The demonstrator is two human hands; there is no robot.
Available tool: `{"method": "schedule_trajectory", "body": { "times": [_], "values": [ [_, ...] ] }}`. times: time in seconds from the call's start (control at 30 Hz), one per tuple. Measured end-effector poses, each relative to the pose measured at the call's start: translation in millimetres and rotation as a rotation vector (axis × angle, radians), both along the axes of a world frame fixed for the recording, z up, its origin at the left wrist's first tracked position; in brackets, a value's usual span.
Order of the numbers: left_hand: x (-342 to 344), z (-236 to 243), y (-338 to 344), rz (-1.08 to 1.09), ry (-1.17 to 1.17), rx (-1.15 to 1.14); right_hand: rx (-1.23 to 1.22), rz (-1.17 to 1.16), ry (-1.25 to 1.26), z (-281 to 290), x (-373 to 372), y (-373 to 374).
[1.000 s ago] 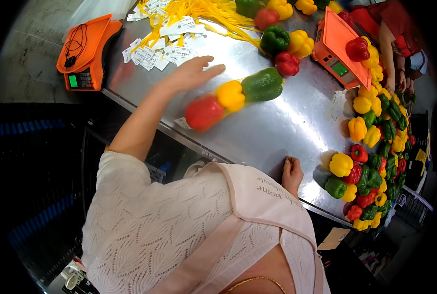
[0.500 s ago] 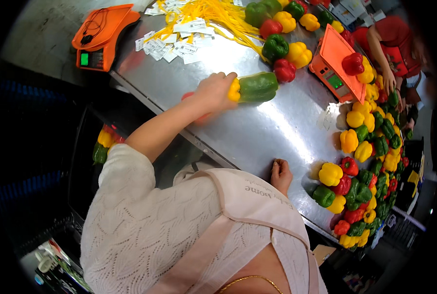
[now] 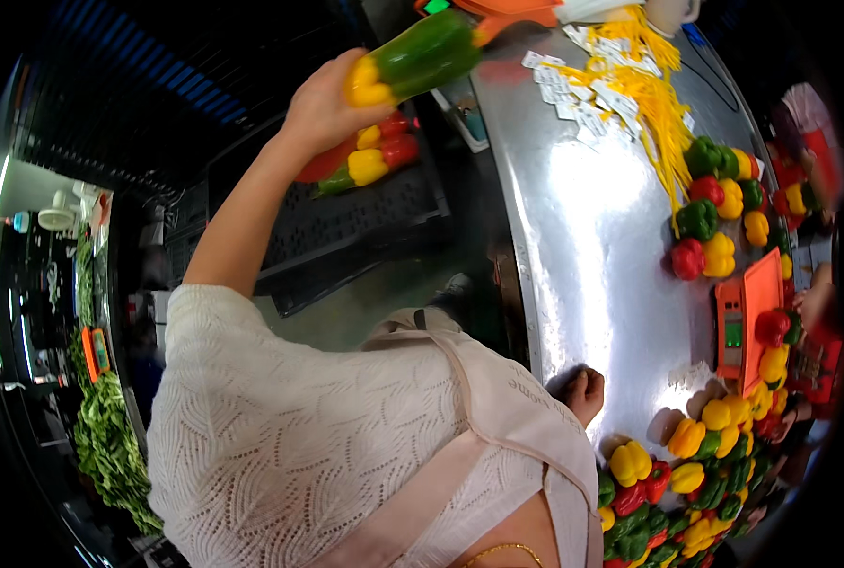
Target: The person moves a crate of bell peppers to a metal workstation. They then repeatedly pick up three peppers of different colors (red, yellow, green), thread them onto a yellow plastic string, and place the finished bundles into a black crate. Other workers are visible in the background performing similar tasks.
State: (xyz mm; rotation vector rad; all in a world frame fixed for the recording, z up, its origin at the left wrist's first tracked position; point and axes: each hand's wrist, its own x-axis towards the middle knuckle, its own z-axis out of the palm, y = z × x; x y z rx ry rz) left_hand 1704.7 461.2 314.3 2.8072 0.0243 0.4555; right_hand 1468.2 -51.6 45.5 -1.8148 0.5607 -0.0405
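The pepper pack (image 3: 430, 59) has moved off the tabletop (image 3: 644, 341) in your left hand (image 3: 325, 106), gripped round its yellow middle, probably for balance, near a black crate (image 3: 375, 216) holding similar packs (image 3: 367, 167), while your right hand (image 3: 585, 396) rests curled closed at the tabletop's edge.

Packed peppers (image 3: 370, 166) lie in a crate (image 3: 365, 227) left of a table (image 3: 573, 284), near a pack (image 3: 427, 57) in the left hand (image 3: 329, 106). On the table, straps (image 3: 666, 133) lie at the far end, a scale (image 3: 747, 327) at right, loose peppers (image 3: 687, 478) at near right.
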Motion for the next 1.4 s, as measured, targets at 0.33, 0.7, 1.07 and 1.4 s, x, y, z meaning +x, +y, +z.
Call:
{"method": "schedule_trajectory", "body": {
  "times": [0.33,0.7,1.07,1.4],
  "values": [
    [-90.5,-189.2,127.4,0.096,0.436,-0.123,-0.438,0.032,-0.008,9.5,19.9,9.9],
    [-48.0,-327.3,91.4,-0.140,0.316,0.181,-0.425,-0.132,0.309,16.3,16.5,10.1],
    [62.6,-207.0,78.1,-0.237,-0.231,-0.357,-0.710,-0.265,0.370,8.8,21.9,48.0],
    [300.0,-182.2,-123.9,-0.581,-0.035,-0.412,-0.823,-0.310,0.374,13.0,23.1,61.7]
  ]
}}
